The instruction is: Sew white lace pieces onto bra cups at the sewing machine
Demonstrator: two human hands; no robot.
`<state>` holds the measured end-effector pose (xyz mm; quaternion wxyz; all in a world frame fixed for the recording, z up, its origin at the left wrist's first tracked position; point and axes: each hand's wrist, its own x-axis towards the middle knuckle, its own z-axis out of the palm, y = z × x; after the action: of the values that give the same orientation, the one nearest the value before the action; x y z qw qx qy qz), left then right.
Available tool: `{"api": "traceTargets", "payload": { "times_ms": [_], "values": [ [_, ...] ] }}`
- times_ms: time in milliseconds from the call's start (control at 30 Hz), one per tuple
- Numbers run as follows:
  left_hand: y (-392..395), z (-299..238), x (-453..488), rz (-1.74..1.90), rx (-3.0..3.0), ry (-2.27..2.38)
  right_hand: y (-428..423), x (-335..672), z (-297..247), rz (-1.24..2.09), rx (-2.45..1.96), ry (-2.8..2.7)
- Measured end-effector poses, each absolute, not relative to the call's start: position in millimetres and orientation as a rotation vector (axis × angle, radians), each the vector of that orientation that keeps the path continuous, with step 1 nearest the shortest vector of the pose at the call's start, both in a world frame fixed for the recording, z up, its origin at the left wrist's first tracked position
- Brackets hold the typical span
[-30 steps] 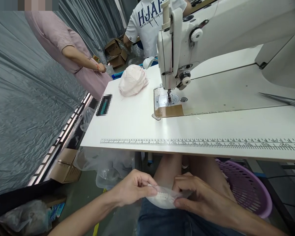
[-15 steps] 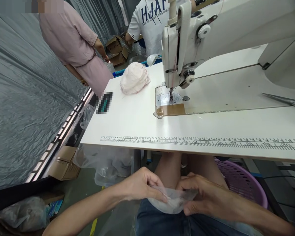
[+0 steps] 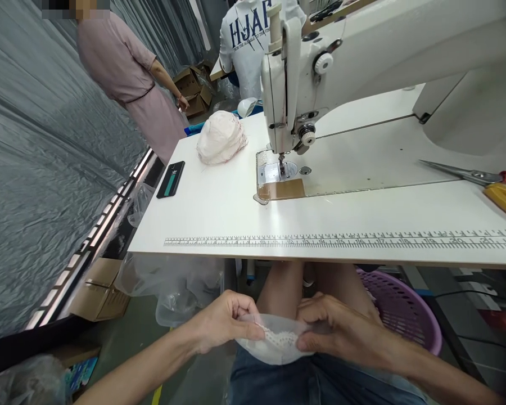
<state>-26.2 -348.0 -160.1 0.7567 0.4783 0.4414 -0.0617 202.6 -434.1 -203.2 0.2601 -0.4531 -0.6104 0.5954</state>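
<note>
Over my lap, my left hand (image 3: 230, 323) pinches one end of a white sheer fabric piece (image 3: 274, 353). My right hand (image 3: 326, 326) grips its other end between thumb and fingers. The piece curves like a shallow cup, and a lace-like patterned strip shows along its upper part. Both hands are below the front edge of the white sewing table (image 3: 219, 216). A stack of pale cup-shaped fabric pieces (image 3: 221, 138) with reddish thread along the edges lies on the table, left of the sewing machine (image 3: 280, 107).
Scissors (image 3: 484, 177) with red and yellow handles lie at the table's right. A phone (image 3: 171, 180) rests near the left edge. A printed ruler (image 3: 341, 242) runs along the front. Below are a purple basket (image 3: 405, 309) and a cardboard box (image 3: 101, 289). Two people (image 3: 130, 79) are beyond the table.
My hands have drawn the fabric piece wider, and more of its lace-like strip shows. The view has shifted right, bringing the scissors' handles into sight. The person in pink has moved an arm.
</note>
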Motion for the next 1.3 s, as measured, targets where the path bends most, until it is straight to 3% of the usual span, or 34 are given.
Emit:
{"api": "traceTargets", "payload": {
  "times_ms": [433, 600, 900, 1300],
  "values": [
    [-348, -170, -1, -0.268, 1.221, 0.849, -415, 211, -190, 1.940, -1.134, -1.638],
    [-344, -167, -12, -0.241, 1.070, 0.867, -426, 231, -201, 2.203, -0.920, -1.245],
    [-351, -168, -29, -0.179, 0.996, 0.947, -454, 210, -220, 2.143, -0.726, -0.820],
    [-355, -166, -33, -0.176, 1.021, 0.958, -453, 206, -219, 2.044, -0.869, -0.897]
  ]
}}
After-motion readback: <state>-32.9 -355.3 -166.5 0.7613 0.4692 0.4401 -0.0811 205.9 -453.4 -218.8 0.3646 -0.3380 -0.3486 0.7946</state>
